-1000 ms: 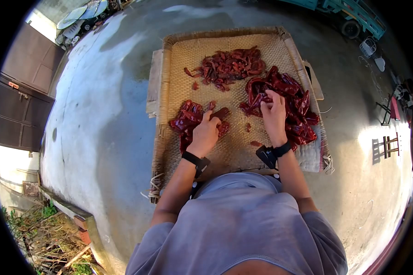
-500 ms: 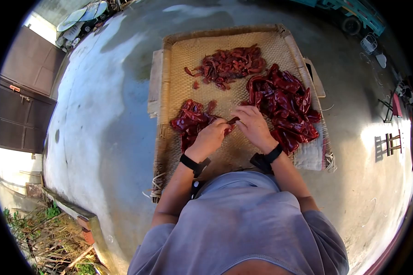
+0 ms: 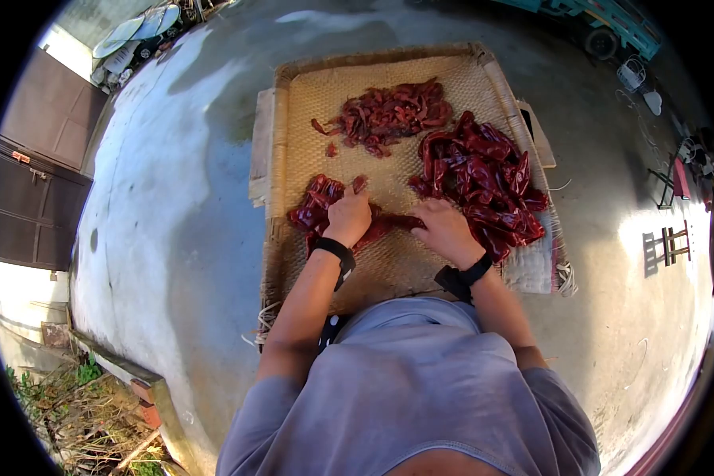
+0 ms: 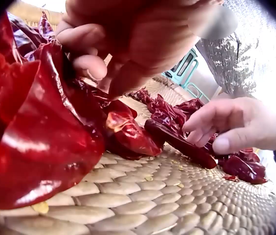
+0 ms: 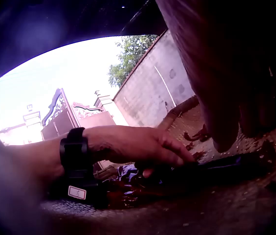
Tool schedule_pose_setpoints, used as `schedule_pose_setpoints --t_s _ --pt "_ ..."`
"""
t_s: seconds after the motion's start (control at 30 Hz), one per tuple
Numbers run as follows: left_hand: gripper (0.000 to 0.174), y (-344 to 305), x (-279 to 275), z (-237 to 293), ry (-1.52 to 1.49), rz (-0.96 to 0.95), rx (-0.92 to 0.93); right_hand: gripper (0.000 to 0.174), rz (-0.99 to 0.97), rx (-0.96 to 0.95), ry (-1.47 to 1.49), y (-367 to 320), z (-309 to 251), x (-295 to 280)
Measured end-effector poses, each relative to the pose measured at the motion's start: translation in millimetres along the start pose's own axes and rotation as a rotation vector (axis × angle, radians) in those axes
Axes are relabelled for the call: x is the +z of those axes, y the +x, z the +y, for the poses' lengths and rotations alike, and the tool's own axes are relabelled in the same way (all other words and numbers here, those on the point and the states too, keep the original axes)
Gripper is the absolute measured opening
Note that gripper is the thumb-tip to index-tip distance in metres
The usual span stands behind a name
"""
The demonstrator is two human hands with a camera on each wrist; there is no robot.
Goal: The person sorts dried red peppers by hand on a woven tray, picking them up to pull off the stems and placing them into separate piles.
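My left hand [image 3: 349,218] reaches down into the left heap of glossy dried red chili peppers [image 3: 309,213]. In the left wrist view its fingers are bent close over the peppers; what lies between the fingertips is hidden. One long dark red pepper [image 4: 182,144] lies on the woven tray [image 4: 162,196], stretching between the two hands. Beside its near end is my right hand [image 3: 443,226], thumb spread away from loosely bent fingers. A larger heap of whole peppers [image 3: 492,170] is just beyond the right hand.
A pile of smaller, torn red pieces [image 3: 393,115] lies at the far side of the tray. White cloth [image 3: 530,270] shows under the tray's right edge, near the right forearm. Pale seeds [image 4: 40,207] dot the weave. A small stool [image 3: 674,244] stands on the concrete at right.
My right hand moved from the right heap to the middle, where both hands met at a pepper. The left hand has since shifted left and away, and the long pepper lies between them.
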State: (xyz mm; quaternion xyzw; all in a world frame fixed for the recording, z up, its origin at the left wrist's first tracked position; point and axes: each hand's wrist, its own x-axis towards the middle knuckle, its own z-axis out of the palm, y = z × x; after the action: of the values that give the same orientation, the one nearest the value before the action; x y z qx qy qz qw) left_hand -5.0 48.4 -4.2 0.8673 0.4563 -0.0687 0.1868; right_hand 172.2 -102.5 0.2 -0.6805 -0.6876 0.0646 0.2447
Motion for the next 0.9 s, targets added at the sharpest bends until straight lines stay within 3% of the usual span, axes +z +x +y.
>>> schedule_pose_setpoints --t_s 0.1,0.3,0.43,0.5,0.6,0.63,0.7,0.73,0.83,0.9 --pt "0.034 3.4 3.9 -0.6 0.052 -0.019 -0.019 0.034 -0.134 0.018 -0.035 -4.8 -3.7 13.3" --pt "0.036 -8.4 -3.3 -0.9 -0.098 0.154 0.003 0.031 -0.072 0.131 0.038 2.4 4.8 6.3" --pt "0.034 -31.8 -17.4 5.2 -0.231 0.279 0.094 0.031 0.186 0.272 -0.018 10.1 10.5 -28.9" --pt "0.033 -41.5 -19.8 9.0 -0.287 0.261 0.145 0.037 0.439 0.241 -0.200 14.4 10.8 -39.4" --pt "0.030 -61.8 -29.1 27.4 -0.403 0.147 0.226 0.041 0.293 0.264 0.090 15.4 6.6 -39.7" --pt "0.030 -62.2 -18.3 27.2 -0.410 0.188 0.323 0.040 0.213 0.330 0.371 17.2 -9.3 -42.4" --pt "0.032 -60.3 -1.3 28.3 -0.465 0.195 0.437 0.039 0.141 0.200 0.547 12.9 -12.7 -25.6" --pt "0.029 -60.5 5.9 29.5 -0.496 0.223 0.485 0.031 0.021 0.230 0.567 11.5 -15.5 -24.9" --pt "0.026 -66.3 9.0 22.6 -0.376 0.113 0.450 0.025 -0.014 0.070 0.397 6.5 -5.8 -12.5" --pt "0.027 -68.1 0.7 23.0 -0.228 0.063 0.205 0.022 0.035 0.199 0.390 1.9 -5.8 -20.8"
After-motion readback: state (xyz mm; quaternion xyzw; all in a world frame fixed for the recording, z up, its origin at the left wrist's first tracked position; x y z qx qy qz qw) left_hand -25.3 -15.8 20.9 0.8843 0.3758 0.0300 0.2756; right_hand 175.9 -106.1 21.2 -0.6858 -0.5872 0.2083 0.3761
